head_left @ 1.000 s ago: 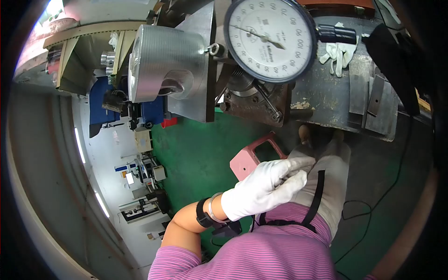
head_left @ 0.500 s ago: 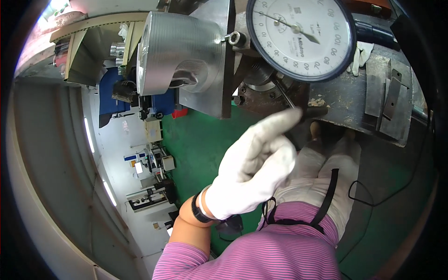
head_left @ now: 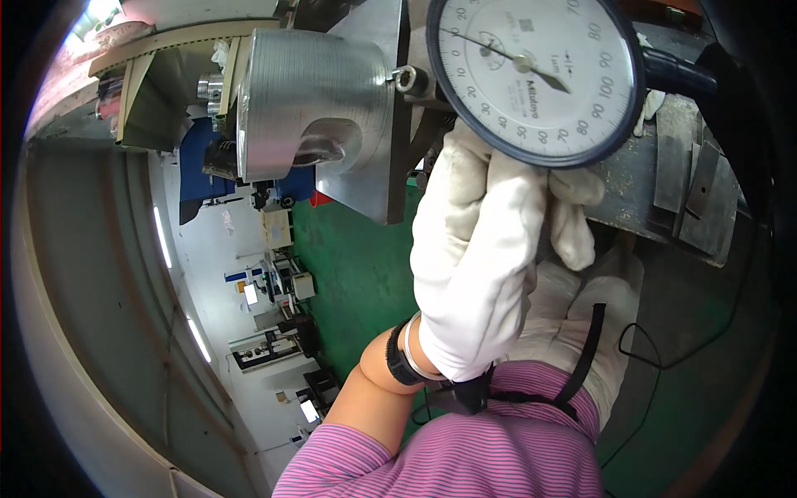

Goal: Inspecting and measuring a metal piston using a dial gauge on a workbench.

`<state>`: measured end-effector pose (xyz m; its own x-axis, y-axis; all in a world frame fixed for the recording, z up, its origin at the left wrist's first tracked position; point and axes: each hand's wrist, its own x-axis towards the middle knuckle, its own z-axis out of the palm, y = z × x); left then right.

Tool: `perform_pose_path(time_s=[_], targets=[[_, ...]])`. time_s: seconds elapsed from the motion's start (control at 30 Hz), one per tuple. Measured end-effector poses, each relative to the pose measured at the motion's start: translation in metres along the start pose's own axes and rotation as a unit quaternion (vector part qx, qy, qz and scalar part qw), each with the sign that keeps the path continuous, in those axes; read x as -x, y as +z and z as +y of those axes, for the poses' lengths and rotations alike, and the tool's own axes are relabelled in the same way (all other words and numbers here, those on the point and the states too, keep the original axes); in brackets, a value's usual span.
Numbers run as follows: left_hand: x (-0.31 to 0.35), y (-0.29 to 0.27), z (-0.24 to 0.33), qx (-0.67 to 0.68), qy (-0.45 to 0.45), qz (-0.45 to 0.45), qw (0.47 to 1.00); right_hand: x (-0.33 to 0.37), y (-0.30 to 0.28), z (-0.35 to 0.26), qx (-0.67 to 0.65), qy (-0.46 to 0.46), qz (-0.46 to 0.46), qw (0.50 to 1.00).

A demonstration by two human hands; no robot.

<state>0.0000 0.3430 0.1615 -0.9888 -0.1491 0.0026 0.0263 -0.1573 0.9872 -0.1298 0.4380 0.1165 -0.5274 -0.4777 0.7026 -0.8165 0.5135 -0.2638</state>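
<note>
Dial (head_left: 535, 79), upper centre; left hand (head_left: 481, 249) half-curled behind lower edge, hold cannot be told; right hand out of view.

The left hand (head_left: 486, 249), white-gloved, extends from the near side to a large round dial gauge (head_left: 544, 91), its fingertips hidden behind the rim; whether they grip anything cannot be told; left of the gauge is a ridged silver cylinder (head_left: 274, 100) with a side opening, beside a metal plate (head_left: 365, 187); at right, flat metal bars (head_left: 677, 162) lie on a grey table (head_left: 618, 199).
</note>
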Motion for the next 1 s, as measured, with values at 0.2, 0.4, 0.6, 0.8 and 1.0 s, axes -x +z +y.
perform_pose_path(time_s=[0.2, 0.4, 0.6, 0.8, 1.0], targets=[[-0.004, -0.008, 0.001, 0.026, -0.018, -0.029, 0.999, -0.019, -0.006, -0.002, 0.01, -0.029, 0.002, 1.0], [-0.003, -0.006, -0.002, 0.054, -0.026, -0.024, 0.998, -0.029, -0.007, -0.001, 0.019, -0.046, -0.002, 0.999], [-0.004, 0.0, -0.006, -0.009, -0.003, -0.017, 1.0, -0.018, 0.01, -0.002, -0.003, -0.022, -0.001, 1.0], [-0.005, 0.006, -0.009, -0.015, 0.051, -0.005, 0.999, -0.003, 0.029, -0.003, -0.041, 0.008, 0.011, 0.999], [-0.005, -0.003, -0.02, 0.01, 0.047, -0.018, 0.999, 0.007, 0.039, -0.004, -0.052, 0.027, 0.012, 0.998]])
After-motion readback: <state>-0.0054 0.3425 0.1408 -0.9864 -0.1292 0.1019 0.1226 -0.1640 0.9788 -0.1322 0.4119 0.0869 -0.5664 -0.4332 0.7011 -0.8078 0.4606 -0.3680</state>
